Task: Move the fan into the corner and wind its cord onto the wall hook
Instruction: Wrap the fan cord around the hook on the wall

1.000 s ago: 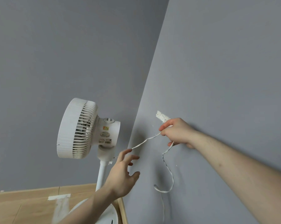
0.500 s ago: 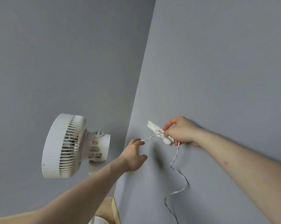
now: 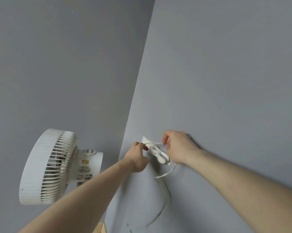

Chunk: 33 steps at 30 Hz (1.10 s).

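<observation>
Two plain grey painted walls (image 3: 226, 68) meet in a vertical corner seam that runs down the middle of the view; both surfaces are matt and bare, with a few faint dark scuffs low on the right-hand wall. A sliver of light wooden floor (image 3: 101, 228) shows at the foot of the seam. The white pedestal fan with a round slatted grille (image 3: 46, 167) stands close to the left-hand wall, just beside the corner, its head turned away from the seam and its labelled motor housing facing the corner; the stand is hidden behind the person's left forearm. On the right-hand wall, near the seam, is fixed a small white plastic wall hook (image 3: 158, 153). The thin flat white cord (image 3: 165, 175) lies across the top of the hook, stretched between both hands, then drops from below the hook in a loose loop down the wall. The left hand (image 3: 137, 158) is closed, its grip pinching the cord just left of the hook. The right hand (image 3: 180, 147) rests against the wall, its grip pinching the cord just right of the hook.
</observation>
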### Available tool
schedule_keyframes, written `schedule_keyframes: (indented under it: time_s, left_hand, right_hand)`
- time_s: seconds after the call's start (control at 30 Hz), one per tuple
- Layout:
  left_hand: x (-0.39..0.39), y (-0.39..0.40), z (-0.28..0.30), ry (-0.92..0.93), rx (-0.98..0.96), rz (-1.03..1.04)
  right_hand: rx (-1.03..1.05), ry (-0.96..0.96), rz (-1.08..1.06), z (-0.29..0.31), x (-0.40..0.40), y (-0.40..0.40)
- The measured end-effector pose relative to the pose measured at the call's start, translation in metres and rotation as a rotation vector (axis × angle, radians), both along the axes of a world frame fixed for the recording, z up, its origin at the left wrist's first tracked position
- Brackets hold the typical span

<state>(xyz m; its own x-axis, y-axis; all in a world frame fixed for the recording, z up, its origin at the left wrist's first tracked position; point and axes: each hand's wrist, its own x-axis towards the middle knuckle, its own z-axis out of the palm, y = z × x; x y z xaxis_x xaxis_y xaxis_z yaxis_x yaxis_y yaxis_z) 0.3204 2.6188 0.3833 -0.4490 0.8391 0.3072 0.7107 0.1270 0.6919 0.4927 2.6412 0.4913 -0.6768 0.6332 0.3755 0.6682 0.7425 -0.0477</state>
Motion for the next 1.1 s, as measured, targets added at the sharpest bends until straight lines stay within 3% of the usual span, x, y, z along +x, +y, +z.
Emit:
schedule_keyframes:
  time_s: [0.33, 0.57, 0.8, 1.1]
  left_hand:
    - [0.011, 0.023, -0.005, 0.126, -0.148, -0.025]
    - [0.007, 0.017, 0.001, 0.234, -0.263, -0.050]
    - [0.021, 0.010, -0.007, 0.310, -0.333, -0.088]
    - [0.015, -0.004, -0.010, 0.224, -0.320, -0.051]
  right_hand:
    - [0.264, -0.133, -0.001, -0.021, 0.015, 0.001]
    - [0.341, -0.235, -0.087, -0.027, 0.015, 0.000]
    - [0.282, -0.229, -0.078, -0.037, 0.019, -0.009]
    - [0.098, -0.148, -0.110, -0.085, 0.047, -0.021]
